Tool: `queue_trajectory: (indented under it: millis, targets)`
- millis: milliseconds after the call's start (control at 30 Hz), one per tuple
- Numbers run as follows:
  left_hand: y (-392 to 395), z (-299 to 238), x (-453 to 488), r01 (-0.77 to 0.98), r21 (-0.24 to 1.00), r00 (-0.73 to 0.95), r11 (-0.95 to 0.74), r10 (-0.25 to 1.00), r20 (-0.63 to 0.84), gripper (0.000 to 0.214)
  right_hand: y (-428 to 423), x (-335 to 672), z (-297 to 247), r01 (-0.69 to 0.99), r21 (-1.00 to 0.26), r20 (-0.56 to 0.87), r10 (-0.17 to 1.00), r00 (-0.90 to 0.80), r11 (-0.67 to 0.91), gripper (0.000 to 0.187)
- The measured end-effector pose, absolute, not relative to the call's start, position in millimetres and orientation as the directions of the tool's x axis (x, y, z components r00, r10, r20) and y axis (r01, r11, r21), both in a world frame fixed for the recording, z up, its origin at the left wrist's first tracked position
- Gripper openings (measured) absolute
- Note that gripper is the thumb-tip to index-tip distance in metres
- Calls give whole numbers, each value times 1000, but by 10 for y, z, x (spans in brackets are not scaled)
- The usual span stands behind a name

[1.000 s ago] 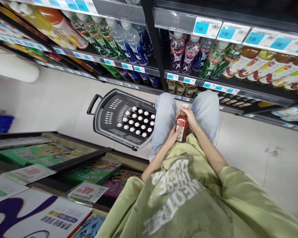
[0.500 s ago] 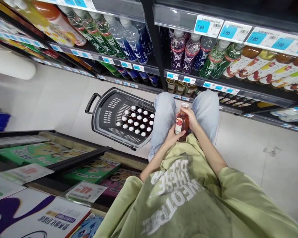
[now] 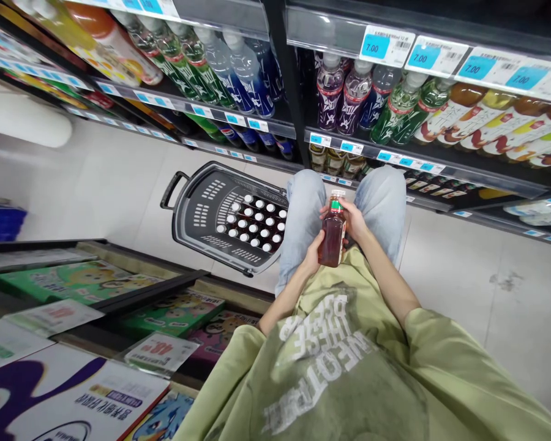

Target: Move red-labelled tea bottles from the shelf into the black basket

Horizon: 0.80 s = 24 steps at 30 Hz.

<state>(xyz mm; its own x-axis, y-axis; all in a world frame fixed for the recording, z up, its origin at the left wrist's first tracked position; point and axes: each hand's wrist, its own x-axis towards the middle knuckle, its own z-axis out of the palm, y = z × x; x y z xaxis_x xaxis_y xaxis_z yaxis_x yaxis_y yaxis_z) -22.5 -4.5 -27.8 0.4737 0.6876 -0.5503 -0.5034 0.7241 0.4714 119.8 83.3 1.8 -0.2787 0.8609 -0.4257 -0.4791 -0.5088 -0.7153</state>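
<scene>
Between my knees I hold a bottle of reddish-brown drink [image 3: 332, 240] with a clear cap and a green patch near its neck. My left hand [image 3: 314, 250] grips its lower side. Around the upper part near the neck, my right hand [image 3: 354, 220] is closed, its fingertips partly hidden behind the bottle. To the left of my knees stands a dark grey shopping basket [image 3: 197, 211] on the floor. Inside it, several dark bottles with white caps [image 3: 251, 223] stand upright in rows, partly covered by my leg.
Drink shelves [image 3: 422, 160] run along the front, with purple bottles [image 3: 329, 92], green bottles and price tags [image 3: 386, 46]. At lower left, a display holds boxed goods [image 3: 174, 315]. A blue package [image 3: 2, 222] lies on the floor at far left.
The bottle has been turned in my hands: the red and white label that faced me has gone out of sight, and a plain dark side with a green neck patch shows. The basket stays put.
</scene>
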Motion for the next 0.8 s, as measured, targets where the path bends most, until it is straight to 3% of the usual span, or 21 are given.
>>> queue_trajectory:
  millis: [200,500,800]
  targets:
    - [-53,-324,-135,-537,534,391,652,754,-527,72,841,1210,-13,-478,-708,-450,853,-263,-521,45]
    - [-44,-373,-99,-447,627,326,638,769,-550,71,850,1180,19,-497,-699,-469,854,-224,-514,48]
    - [-43,-306,-123,-446,608,368,657,754,-544,69,884,1162,-37,-473,-639,-622,769,-146,-607,41]
